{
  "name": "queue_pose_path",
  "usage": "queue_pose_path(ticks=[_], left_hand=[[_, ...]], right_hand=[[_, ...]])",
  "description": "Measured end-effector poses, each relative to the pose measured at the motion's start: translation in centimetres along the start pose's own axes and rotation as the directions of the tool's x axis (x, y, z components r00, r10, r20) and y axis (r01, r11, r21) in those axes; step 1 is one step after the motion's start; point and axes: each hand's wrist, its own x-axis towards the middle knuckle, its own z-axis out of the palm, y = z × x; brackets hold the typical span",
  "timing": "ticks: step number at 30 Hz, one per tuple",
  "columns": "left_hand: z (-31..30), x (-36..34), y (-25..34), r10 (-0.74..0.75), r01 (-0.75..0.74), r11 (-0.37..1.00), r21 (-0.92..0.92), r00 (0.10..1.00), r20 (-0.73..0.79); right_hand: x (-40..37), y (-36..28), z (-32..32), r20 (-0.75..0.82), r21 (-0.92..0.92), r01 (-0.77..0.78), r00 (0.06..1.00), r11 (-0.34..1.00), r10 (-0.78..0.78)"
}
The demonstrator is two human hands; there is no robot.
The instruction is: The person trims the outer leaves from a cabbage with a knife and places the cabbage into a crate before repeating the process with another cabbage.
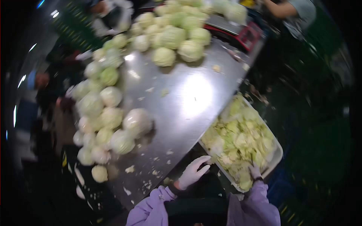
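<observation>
My left hand (195, 171), in a white glove, is raised between the steel table's edge and the white tub, fingers apart with nothing between them. My right hand (255, 171), also gloved, reaches into the near right part of the white tub (278, 155), among pale green cabbage leaves and trimmings (241, 139). Its fingers are blurred and partly hidden against the leaves.
Whole cabbages (172, 37) are heaped at the far side of the steel table (169, 109), with more (111, 117) along its left side. A red scale (249, 35) stands at the far right corner. Other people are at the left and far side.
</observation>
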Motion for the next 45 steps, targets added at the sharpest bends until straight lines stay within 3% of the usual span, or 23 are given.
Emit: queue_pose_path(ticks=[1, 2, 3, 5, 6, 8, 9, 10, 11, 14, 16, 17, 19, 21, 27, 30, 33, 38, 39, 40, 41, 44, 45], left_hand=[[-1.6, -0.8, 0.5, -0.028, 0.029, 0.999, 0.029, 0.999, -0.044], [-3.0, -1.7, 0.1, 0.002, 0.008, 0.998, 0.061, 0.988, -0.153], [-4.7, -2.9, -0.4, -0.039, 0.041, 0.999, 0.000, 0.969, -0.244], [-8.5, -5.6, -2.0, -0.242, 0.160, 0.963, -0.216, 0.866, -0.437], [-11.1, -6.8, -0.1, -0.269, 0.106, 0.947, -0.302, 0.773, -0.574], [-15.9, -10.6, -4.6, -0.019, 0.252, 0.961, 0.115, 0.475, -0.880], [-18.5, -12.5, -6.3, -0.132, 0.247, 0.968, -0.045, 0.349, -0.928], [-21.3, -14.1, -6.4, -0.196, 0.318, 0.942, -0.104, 0.270, -0.943], [-24.1, -15.7, -9.3, -0.016, 0.408, 0.908, 0.096, 0.262, -0.965], [-31.1, -16.3, -14.7, 0.087, 0.322, 0.932, 0.169, 0.252, -0.964], [-35.0, -15.2, -14.7, 0.122, 0.618, 0.664, 0.421, 0.466, -0.876], [-36.1, -14.5, -13.9, 0.124, 0.604, 0.676, 0.422, 0.471, -0.874], [-38.1, -12.9, -11.4, -0.060, 0.717, 0.323, 0.617, 0.667, -0.743], [-38.8, -11.6, -13.9, -0.176, 0.733, 0.288, 0.616, 0.673, -0.718], [-39.7, -13.2, -17.0, -0.081, 0.603, 0.507, 0.616, 0.745, -0.662], [-39.5, -13.8, -17.8, 0.060, 0.541, 0.485, 0.686, 0.763, -0.644], [-40.9, -14.6, -17.7, 0.045, 0.463, 0.583, 0.668, 0.803, -0.595], [-42.2, -15.5, -14.3, 0.078, 0.232, 0.935, 0.269, 0.604, -0.793], [-41.8, -15.5, -12.9, -0.062, -0.011, 0.997, -0.080, 0.537, -0.841], [-41.6, -15.6, -12.3, -0.223, -0.272, 0.876, -0.399, 0.505, -0.834], [-41.3, -15.8, -12.9, -0.228, -0.265, 0.876, -0.402, 0.508, -0.831], [-37.9, -17.5, -17.9, -0.427, -0.551, 0.202, -0.810, 0.694, -0.579], [-38.0, -16.8, -16.1, -0.425, -0.544, 0.194, -0.816, 0.703, -0.570]], right_hand=[[-1.6, -4.1, -1.5, 0.111, 0.016, -0.181, 0.978, 0.983, 0.178], [-0.9, -2.0, -2.4, 0.125, -0.040, -0.123, 0.984, 0.992, 0.128], [-1.9, -3.9, -3.2, 0.247, 0.230, -0.310, 0.936, 0.923, 0.252], [-2.7, -6.0, -3.9, 0.218, 0.326, -0.327, 0.939, 0.887, 0.267], [-2.2, -6.5, -3.8, 0.175, 0.381, -0.275, 0.959, 0.883, 0.223], [-1.7, -9.8, -3.0, 0.174, 0.520, -0.223, 0.973, 0.825, 0.153], [-2.7, -13.6, -2.1, 0.191, 0.579, -0.221, 0.973, 0.785, 0.133], [-0.4, -11.9, -1.2, 0.118, 0.480, -0.082, 0.993, 0.873, 0.029], [-0.2, -13.5, 0.2, 0.110, 0.480, -0.055, 0.994, 0.875, 0.002], [-4.4, -25.8, 7.3, 0.112, 0.420, 0.101, 0.980, 0.902, -0.162], [-7.1, -32.3, 12.8, 0.123, 0.326, 0.242, 0.948, 0.914, -0.295], [-6.6, -33.2, 15.5, 0.193, 0.343, 0.261, 0.921, 0.903, -0.340], [-9.2, -38.8, 20.8, 0.327, 0.354, 0.266, 0.863, 0.897, -0.385], [-10.1, -42.3, 25.2, 0.381, 0.334, 0.276, 0.835, 0.901, -0.397], [-8.3, -45.1, 34.2, 0.291, 0.441, 0.269, 0.860, 0.856, -0.420], [-8.2, -47.3, 35.8, 0.278, 0.649, 0.077, 0.902, 0.757, -0.331], [-6.7, -47.7, 35.4, 0.291, 0.539, 0.042, 0.928, 0.841, -0.232], [-5.4, -49.8, 35.6, 0.355, 0.593, 0.041, 0.883, 0.804, -0.307], [-5.6, -50.2, 35.9, 0.355, 0.595, 0.036, 0.884, 0.803, -0.303], [-6.2, -50.9, 36.4, 0.375, 0.577, 0.021, 0.881, 0.816, -0.288], [-6.6, -51.4, 37.1, 0.395, 0.557, 0.002, 0.879, 0.831, -0.267], [-7.4, -51.7, 39.9, 0.346, 0.567, 0.085, 0.878, 0.819, -0.331], [-7.8, -51.9, 40.6, 0.339, 0.557, 0.120, 0.870, 0.822, -0.357]])
